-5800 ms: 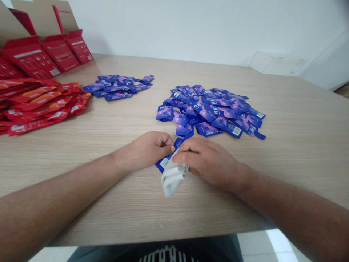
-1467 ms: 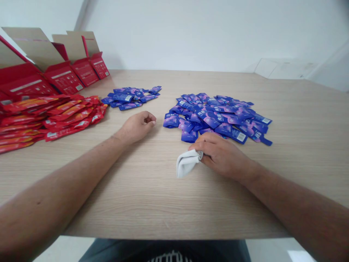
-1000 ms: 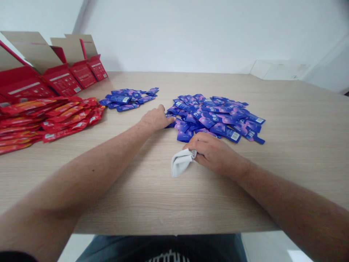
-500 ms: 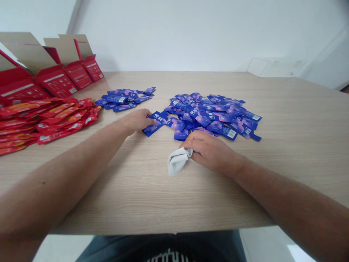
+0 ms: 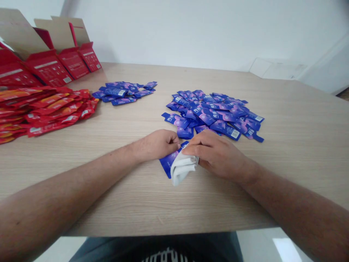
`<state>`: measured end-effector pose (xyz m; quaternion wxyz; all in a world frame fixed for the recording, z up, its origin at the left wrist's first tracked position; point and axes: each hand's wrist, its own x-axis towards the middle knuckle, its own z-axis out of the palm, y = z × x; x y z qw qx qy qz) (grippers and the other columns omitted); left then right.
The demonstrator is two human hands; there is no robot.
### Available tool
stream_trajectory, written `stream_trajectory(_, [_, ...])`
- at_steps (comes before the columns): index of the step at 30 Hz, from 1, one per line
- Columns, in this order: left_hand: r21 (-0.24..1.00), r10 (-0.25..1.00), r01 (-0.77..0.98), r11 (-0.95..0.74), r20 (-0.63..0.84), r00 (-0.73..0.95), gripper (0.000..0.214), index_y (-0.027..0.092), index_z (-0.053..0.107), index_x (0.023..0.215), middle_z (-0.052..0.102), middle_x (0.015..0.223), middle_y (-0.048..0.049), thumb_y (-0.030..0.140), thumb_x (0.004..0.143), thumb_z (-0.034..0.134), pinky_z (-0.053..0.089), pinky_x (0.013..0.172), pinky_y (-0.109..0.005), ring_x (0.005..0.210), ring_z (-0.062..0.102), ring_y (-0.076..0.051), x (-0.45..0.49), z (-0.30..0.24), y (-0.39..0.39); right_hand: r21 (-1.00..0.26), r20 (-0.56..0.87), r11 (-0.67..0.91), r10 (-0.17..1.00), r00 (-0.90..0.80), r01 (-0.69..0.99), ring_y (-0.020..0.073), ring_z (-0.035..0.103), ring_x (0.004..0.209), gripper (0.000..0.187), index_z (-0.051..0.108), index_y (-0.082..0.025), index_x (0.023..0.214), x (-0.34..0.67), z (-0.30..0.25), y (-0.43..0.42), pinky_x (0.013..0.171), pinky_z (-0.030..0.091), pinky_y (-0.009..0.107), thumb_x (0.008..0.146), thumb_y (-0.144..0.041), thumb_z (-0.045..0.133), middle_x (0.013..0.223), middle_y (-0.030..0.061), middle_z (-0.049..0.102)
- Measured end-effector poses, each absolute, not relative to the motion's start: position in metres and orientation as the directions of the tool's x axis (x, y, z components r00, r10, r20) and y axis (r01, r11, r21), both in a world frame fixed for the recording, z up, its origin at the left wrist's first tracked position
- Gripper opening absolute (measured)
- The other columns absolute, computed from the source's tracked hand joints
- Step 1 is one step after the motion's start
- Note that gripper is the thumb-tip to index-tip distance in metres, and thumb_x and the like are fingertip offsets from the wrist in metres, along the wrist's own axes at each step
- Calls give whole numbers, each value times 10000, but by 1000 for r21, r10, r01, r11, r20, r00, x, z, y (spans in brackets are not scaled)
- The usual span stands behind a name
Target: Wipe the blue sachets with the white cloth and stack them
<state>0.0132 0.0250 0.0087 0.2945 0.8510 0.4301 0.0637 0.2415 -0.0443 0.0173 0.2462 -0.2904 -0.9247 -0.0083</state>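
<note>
Partly hidden: flat blue-purple sachet [image 5: 166,165], pinched by left hand [image 5: 163,144], behind folded white cloth [image 5: 180,171] clamped in right hand [image 5: 216,153].

Blue sachet [image 5: 167,163] partly hidden behind white cloth [image 5: 180,170] — red boxes [image 5: 47,68], red packets [image 5: 50,111] cut off by left edge.

Left hand [image 5: 163,145] and right hand [image 5: 215,153], both curled, nearly meet, forearms [image 5: 95,185] angling inward

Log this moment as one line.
left hand: holding blue packet | right hand: holding white cloth over packet | beyond: packet pile
</note>
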Motion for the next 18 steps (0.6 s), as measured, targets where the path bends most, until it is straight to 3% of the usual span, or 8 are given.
stream_trajectory(5, [623,756,663,-415,-169,632,249,214,657,823,658,679,22,430,846,536,363,538,-240,615,575,-131,13,2,26,-95,415,808,564,-714,582,211,568,987,229,681,-199,1116,230,12,-49,867,479,355,990,-214,491,1078,81,660])
stream_trajectory(11, [642,736,634,-431,-156,659,229,219,664,828,666,694,24,403,854,531,377,556,-237,643,584,-128,11,3,25,-100,346,863,496,-796,494,202,562,1025,244,676,-226,1130,217,10,-53,957,455,361,1007,-212,465,1071,54,663])
stream_trajectory(15, [638,766,661,-395,-169,621,202,226,664,831,649,658,32,380,839,534,360,524,-240,599,561,-124,11,3,23,-118,392,765,621,-678,633,222,580,989,238,680,-217,1143,230,6,-43,859,491,365,949,-173,550,1068,82,661])
stream_trajectory(18, [649,764,652,-391,-166,624,197,224,655,813,647,651,36,378,843,535,370,540,-237,600,561,-121,12,4,21,-133,396,781,606,-690,610,224,582,996,242,681,-225,1138,227,6,-44,875,493,382,954,-173,533,1071,81,662])
